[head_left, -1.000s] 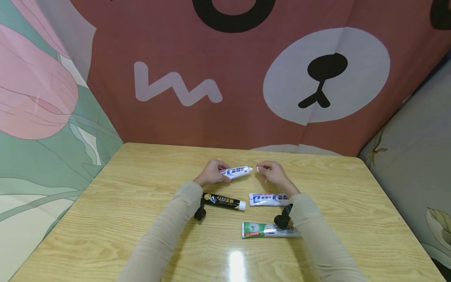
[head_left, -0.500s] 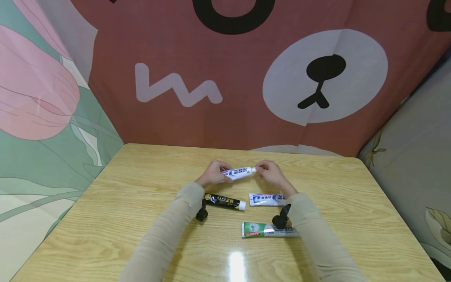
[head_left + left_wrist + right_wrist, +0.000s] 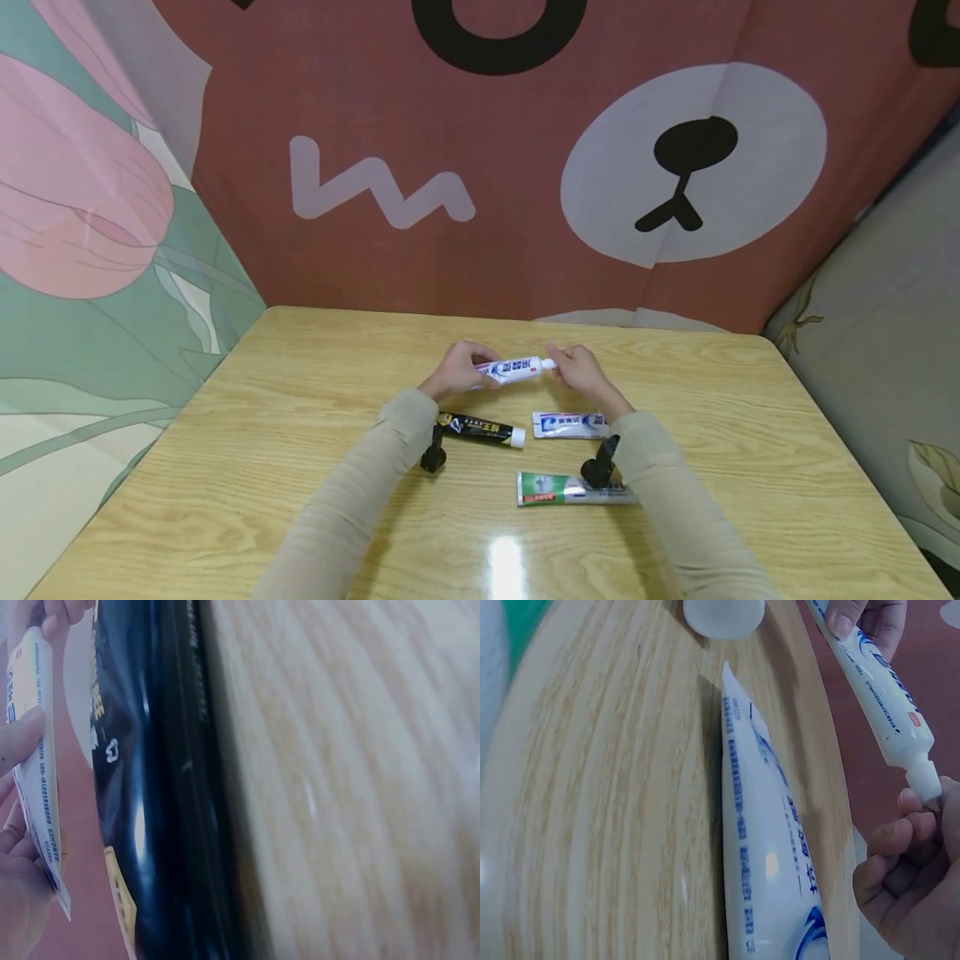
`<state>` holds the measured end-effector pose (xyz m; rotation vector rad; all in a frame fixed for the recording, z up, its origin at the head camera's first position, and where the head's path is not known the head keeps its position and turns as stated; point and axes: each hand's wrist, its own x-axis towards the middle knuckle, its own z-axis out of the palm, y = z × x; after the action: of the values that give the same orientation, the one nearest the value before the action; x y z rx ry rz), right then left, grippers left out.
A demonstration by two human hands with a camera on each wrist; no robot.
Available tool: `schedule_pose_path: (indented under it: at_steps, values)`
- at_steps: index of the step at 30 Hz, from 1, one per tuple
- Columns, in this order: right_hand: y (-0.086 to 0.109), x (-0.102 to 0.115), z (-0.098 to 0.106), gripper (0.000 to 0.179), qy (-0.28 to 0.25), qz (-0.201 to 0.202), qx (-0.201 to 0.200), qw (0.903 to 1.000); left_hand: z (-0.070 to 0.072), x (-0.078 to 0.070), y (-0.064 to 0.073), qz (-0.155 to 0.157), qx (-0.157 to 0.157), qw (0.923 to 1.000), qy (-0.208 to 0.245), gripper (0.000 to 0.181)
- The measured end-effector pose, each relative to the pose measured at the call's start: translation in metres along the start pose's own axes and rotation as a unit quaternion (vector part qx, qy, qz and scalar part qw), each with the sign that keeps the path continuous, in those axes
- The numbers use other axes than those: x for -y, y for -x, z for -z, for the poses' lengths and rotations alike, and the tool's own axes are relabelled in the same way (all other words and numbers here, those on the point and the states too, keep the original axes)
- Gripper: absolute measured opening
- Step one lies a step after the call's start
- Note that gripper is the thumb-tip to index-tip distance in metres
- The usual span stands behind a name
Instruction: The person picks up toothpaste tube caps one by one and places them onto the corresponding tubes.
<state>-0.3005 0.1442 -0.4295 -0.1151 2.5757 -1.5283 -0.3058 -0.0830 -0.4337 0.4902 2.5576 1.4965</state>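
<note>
My left hand (image 3: pixel 457 369) grips a white-and-blue toothpaste tube (image 3: pixel 513 370) around its flat end, thumb on top. The tube is held above the far part of the table, its nozzle end toward the right. At that end sits a small white cap (image 3: pixel 923 778), which my right hand (image 3: pixel 583 373) pinches between thumb and fingertips. In the right wrist view the cap lines up with the tube's neck, and the other fingers of that hand are curled. The left wrist view shows my left thumb (image 3: pixel 26 736) lying across the tube's side.
On the wooden table (image 3: pixel 300 475) lie a black toothpaste tube (image 3: pixel 480 427) with a white cap, a second white-and-blue tube (image 3: pixel 568 425) and a green-and-silver tube (image 3: pixel 551 489). My forearms pass over parts of them. A red printed cloth (image 3: pixel 510 250) hangs behind the table.
The right hand has brought the cap leftward from beside the bare nozzle onto the tube's end. The left hand with the tube has shifted slightly right.
</note>
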Motion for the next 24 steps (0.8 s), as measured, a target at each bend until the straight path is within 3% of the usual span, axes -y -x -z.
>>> schedule_pose_path:
  at_steps: [5, 9, 12, 19, 24]
  values:
    - [0.005, 0.001, 0.004, 0.054, 0.015, 0.018, 0.009, 0.9997, 0.000, 0.001, 0.001, -0.010, -0.010, 0.9999, -0.001, 0.033]
    - [0.010, 0.002, 0.009, 0.032, -0.003, 0.051, 0.035, 0.9981, 0.001, 0.003, 0.002, -0.007, -0.020, 0.9997, -0.009, 0.032]
    - [0.013, 0.002, 0.012, 0.027, -0.027, 0.063, 0.057, 0.9960, 0.002, 0.002, 0.004, -0.004, -0.022, 0.9997, -0.009, 0.031]
    - [0.013, 0.001, 0.013, 0.022, -0.019, 0.049, 0.046, 0.9975, -0.001, 0.001, 0.004, 0.001, -0.019, 0.9998, -0.005, 0.030]
    - [0.011, 0.000, 0.012, 0.032, 0.008, 0.034, 0.038, 0.9987, -0.003, 0.000, 0.003, 0.007, -0.018, 0.9998, -0.003, 0.028]
